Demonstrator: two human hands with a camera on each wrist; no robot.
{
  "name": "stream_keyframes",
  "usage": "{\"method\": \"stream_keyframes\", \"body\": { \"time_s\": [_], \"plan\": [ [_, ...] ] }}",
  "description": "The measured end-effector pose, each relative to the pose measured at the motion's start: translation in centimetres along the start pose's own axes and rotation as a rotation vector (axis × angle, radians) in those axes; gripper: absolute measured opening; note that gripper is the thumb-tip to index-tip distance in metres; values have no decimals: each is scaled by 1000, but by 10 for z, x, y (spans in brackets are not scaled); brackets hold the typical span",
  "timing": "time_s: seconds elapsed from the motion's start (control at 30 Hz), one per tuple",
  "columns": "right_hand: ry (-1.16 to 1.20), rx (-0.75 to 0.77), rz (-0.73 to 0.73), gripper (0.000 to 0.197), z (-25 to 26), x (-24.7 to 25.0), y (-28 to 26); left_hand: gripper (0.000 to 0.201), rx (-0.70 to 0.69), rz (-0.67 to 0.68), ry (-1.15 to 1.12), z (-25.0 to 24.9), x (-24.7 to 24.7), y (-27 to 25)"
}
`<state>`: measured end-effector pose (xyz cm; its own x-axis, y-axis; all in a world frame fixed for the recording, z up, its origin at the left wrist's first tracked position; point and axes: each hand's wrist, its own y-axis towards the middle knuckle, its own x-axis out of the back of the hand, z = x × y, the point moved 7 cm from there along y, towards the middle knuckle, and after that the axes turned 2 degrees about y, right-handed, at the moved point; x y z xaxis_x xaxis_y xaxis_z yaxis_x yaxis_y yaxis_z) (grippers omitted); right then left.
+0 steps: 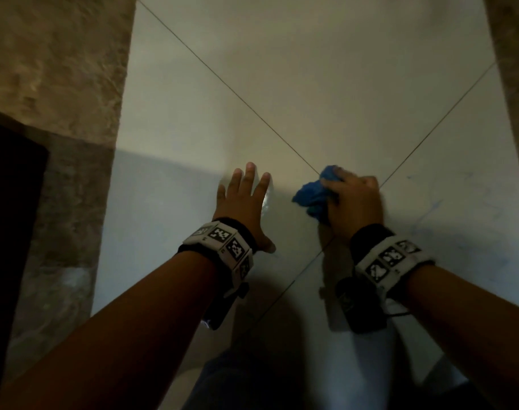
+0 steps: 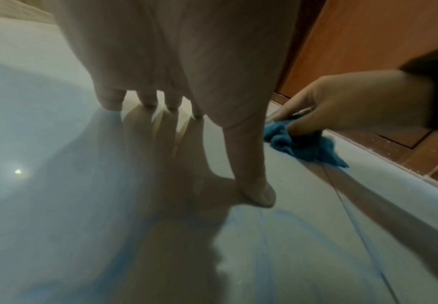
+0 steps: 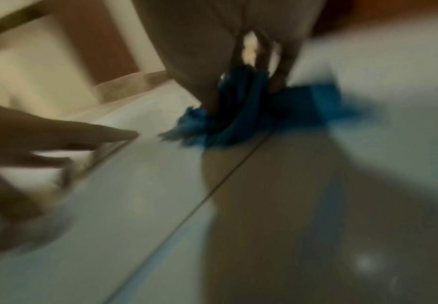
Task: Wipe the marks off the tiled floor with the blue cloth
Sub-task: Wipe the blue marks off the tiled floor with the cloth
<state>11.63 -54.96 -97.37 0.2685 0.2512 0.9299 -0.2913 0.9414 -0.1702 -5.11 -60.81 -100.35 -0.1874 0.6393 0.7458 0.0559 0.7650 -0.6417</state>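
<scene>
While right hand [image 1: 354,202] fingers grip it, crumpled blue cloth [image 1: 311,195] on pale tiled floor [image 1: 326,84], left hand [image 1: 243,202] fingers spread flat

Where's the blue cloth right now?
In the head view the blue cloth is bunched under the right hand on the tiled floor, where two grout lines cross, just right of the flat left hand.

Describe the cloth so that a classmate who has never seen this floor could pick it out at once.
Start at the pale tiled floor and find where two dark grout lines cross. Just there the right hand presses a crumpled cloth on the tile, while the left hand lies flat beside it. The cloth is the only bright blue, bunched thing there.
</scene>
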Motion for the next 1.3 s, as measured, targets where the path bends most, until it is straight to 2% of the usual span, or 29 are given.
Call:
{"method": "stream_keyframes", "body": {
  "time_s": [0.1, 0.13, 0.17, 0.2, 0.27, 0.3, 0.33, 0.4, 0.47, 0.57, 0.67, 0.7, 0.8, 0.83, 0.9, 0.97, 1.0, 1.03, 1.13, 1.17, 1.2, 1.23, 1.27, 1.3],
  "plan": [
    [11, 299, 154, 39, 39, -18, -27, 136, 3, -7, -2, 0, 0, 1],
    [34, 357, 181, 40, 42, -14, -27, 136, -1, -8, -2, 0, 0, 1],
    [48, 332, 167, 40, 34, -6, -19, 135, -5, -10, -3, 0, 1, 0],
    [72, 224, 107, 38, 16, 4, -6, 135, -8, -12, -6, 1, 1, 0],
    [154, -103, -57, 35, -32, 22, 16, 135, -9, -10, -11, 1, 0, -2],
    [198, -206, -113, 33, -44, 25, 17, 135, -10, -8, -9, 1, 0, -2],
    [174, -205, -145, 31, -40, 24, 16, 136, -9, -8, -6, 0, 0, -1],
    [105, -28, -113, 30, -6, 13, 7, 136, -2, -6, 2, 0, 0, 1],
    [68, 175, 69, 33, 27, -5, -11, 137, 2, -5, 9, 0, 1, 2],
    [-54, 390, 265, 39, 33, -8, -26, 137, -2, -9, 8, 0, 1, 2],
    [-79, 459, 166, 32, 7, 2, -2, 136, 2, -2, 6, 0, 1, 1],
    [-53, 406, 108, 28, -2, 7, 10, 136, 3, 2, 9, 0, 1, 1],
    [82, 68, -52, 27, -14, 12, 22, 137, 9, 2, 15, -1, 1, 2],
    [77, 16, -28, 29, -8, 4, 15, 137, 11, 4, 17, -1, 1, 2],
    [27, 170, 137, 34, 23, -14, -10, 137, 12, -1, 22, -1, 2, 3],
    [9, 333, 335, 37, 32, -20, -26, 137, 7, 3, 20, -1, 2, 3],
    [-3, 352, 330, 36, 22, -15, -17, 137, 4, 4, 22, 0, 2, 2],
    [-8, 300, 268, 33, 6, -7, -2, 137, 2, 2, 24, 0, 2, 2],
    [53, -74, -58, 28, -48, 23, 34, 137, 1, 13, 19, -1, 1, 0],
    [54, -100, -137, 26, -46, 26, 32, 138, 5, 13, 17, -2, 2, 0],
    [33, -47, -184, 23, -31, 25, 24, 138, 10, 15, 17, -2, 3, 0],
    [35, 71, -205, 22, -11, 18, 11, 138, 12, 17, 19, -2, 3, 1],
    [22, 239, -105, 21, 11, 5, -5, 139, 15, 17, 25, -2, 4, 2],
    [33, 393, 65, 23, 28, -10, -24, 138, 14, 15, 32, -2, 4, 3]
  ]
}}
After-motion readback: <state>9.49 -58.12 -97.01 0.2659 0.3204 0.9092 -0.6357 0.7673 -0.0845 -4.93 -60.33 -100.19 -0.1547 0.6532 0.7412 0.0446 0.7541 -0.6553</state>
